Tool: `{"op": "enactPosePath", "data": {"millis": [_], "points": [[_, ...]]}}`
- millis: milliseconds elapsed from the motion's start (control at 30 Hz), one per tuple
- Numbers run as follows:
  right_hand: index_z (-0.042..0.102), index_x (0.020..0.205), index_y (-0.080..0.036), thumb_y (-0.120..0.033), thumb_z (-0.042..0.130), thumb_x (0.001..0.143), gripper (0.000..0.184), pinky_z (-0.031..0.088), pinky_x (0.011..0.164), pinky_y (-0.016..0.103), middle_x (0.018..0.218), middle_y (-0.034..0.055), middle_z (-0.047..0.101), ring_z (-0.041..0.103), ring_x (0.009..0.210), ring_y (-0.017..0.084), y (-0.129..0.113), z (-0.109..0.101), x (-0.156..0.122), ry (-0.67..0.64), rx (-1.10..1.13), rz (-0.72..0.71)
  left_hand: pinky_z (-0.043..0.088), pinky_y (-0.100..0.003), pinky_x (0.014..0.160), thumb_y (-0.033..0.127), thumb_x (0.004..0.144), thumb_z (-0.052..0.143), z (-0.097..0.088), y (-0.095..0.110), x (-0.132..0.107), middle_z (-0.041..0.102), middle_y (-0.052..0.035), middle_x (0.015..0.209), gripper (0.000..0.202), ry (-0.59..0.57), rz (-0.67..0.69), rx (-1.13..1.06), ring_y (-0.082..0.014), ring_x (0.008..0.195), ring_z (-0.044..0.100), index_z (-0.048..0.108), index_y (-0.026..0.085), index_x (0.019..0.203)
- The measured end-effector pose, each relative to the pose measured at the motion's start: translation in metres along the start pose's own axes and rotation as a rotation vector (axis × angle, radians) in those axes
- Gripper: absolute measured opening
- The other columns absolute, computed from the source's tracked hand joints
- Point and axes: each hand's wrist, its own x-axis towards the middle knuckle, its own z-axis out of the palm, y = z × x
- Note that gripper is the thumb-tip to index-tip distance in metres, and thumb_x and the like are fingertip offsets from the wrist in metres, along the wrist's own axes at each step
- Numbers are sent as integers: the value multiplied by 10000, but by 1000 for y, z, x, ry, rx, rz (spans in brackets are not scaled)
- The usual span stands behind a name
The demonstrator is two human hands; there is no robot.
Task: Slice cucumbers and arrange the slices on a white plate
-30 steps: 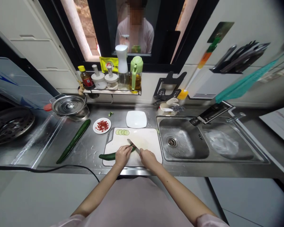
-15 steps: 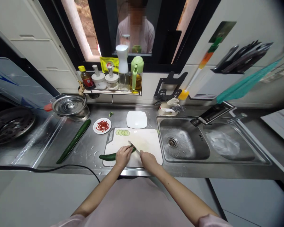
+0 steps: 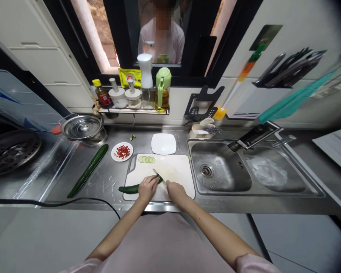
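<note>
On the white cutting board (image 3: 182,163) lies a cucumber (image 3: 129,189), its left end jutting past the board's edge. My left hand (image 3: 147,187) is closed over the cucumber near its right end. A kitchen knife (image 3: 161,175) is gripped by the handle in my right hand (image 3: 176,192); its blade slants across the cucumber just right of my left fingers. Whether the edge is in the flesh is hidden. Several round cucumber slices (image 3: 146,159) overlap in a row at the board's upper left.
Behind the board stand a white plate (image 3: 163,143) and a small dish of chopped red pieces (image 3: 122,152). A second cucumber (image 3: 88,170) lies left, near a lidded steel pot (image 3: 83,127). The sink (image 3: 220,167) adjoins the board's right side. A black cable (image 3: 74,201) crosses the front left.
The knife and my right hand have shifted very slightly left. My left hand keeps its place on the cucumber, and the whole view has drifted a little.
</note>
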Motion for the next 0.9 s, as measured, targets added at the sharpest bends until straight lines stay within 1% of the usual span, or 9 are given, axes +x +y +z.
{"op": "enactPosePath", "data": {"millis": [167,367,633,900], "points": [[533,1091,-139,-21,394,835,314,428,729,283,962,146,680,654,962,231,2,2,-4,-23,-6,3,504,-310,815,279,923,494,1,0,0,697,-59,1023,237,1,2,5,-169,912,612,713,242,1006],[527,1124,-131,-12,376,833,349,442,762,295,986,152,681,652,980,225,-3,2,6,-6,-14,-5,503,-310,811,276,921,501,-1,1,1,700,-56,1015,229,7,8,11,-168,894,612,715,242,994],[542,1103,-130,-11,378,825,344,448,762,292,950,145,688,657,974,227,6,10,4,4,-19,-28,504,-309,826,275,922,501,0,0,1,701,-52,1017,230,5,-2,0,-165,919,615,713,250,1007],[524,1135,-142,-38,418,850,322,445,790,278,995,139,682,651,990,200,1,9,14,-6,6,-3,507,-304,814,278,928,482,0,-1,1,702,-53,1025,246,-7,3,13,-161,901,613,709,239,1016]]}}
